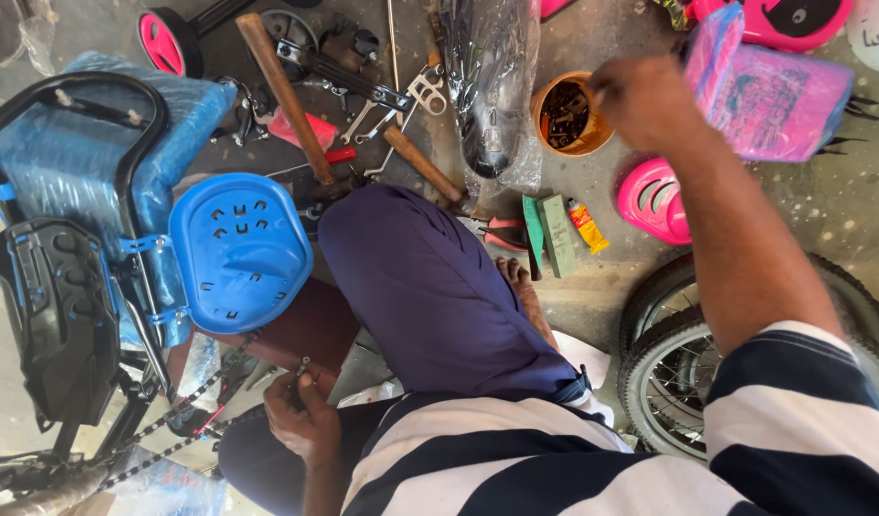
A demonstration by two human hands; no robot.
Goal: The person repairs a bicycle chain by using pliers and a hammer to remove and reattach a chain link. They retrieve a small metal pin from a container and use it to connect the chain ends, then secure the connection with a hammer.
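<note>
Two hands at work: my right hand [640,100], fingers pinched together, reaches the tub [571,117] just beside it; my left hand [301,413] clamps a bolt [303,366]. I'd pick parts singly, keeping the bolt steady.

Glossy blue plastic seat [239,250] caught the light; wooden hammer handle [285,94] looked worn and matt. Metal spanners [416,96] shone dully, clear crinkly plastic wrap [492,86] gleamed, rubber tyre [650,382] stayed matt, navy cloth trousers [439,296] looked soft.
</note>
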